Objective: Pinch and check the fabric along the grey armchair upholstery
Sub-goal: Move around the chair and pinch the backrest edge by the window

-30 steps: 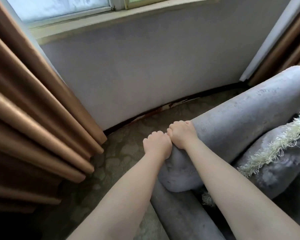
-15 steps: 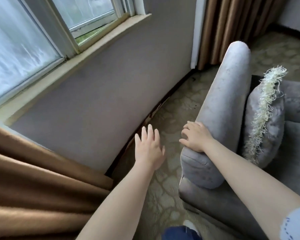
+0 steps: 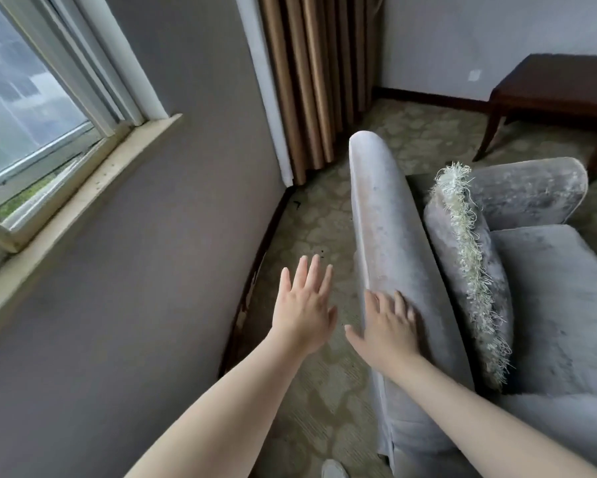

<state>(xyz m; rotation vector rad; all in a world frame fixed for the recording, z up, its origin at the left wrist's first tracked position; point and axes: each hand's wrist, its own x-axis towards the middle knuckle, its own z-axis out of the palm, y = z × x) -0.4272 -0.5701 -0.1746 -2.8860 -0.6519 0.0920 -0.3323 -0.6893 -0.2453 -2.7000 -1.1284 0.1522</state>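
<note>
The grey armchair [image 3: 549, 305] stands near the wall [image 3: 152, 270] under the window, with its armrest [image 3: 386, 219] on the side facing that wall. The right hand [image 3: 388, 326] lies flat on the armrest, fingers straight and spread, pinching nothing. The left hand [image 3: 304, 308] hovers between the wall and the armrest, fingers straight, holding nothing.

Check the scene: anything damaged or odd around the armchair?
The armrest fabric looks patchy and worn pale along its top. The baseboard beside it looks scuffed, and dark specks lie on the carpet.
</note>
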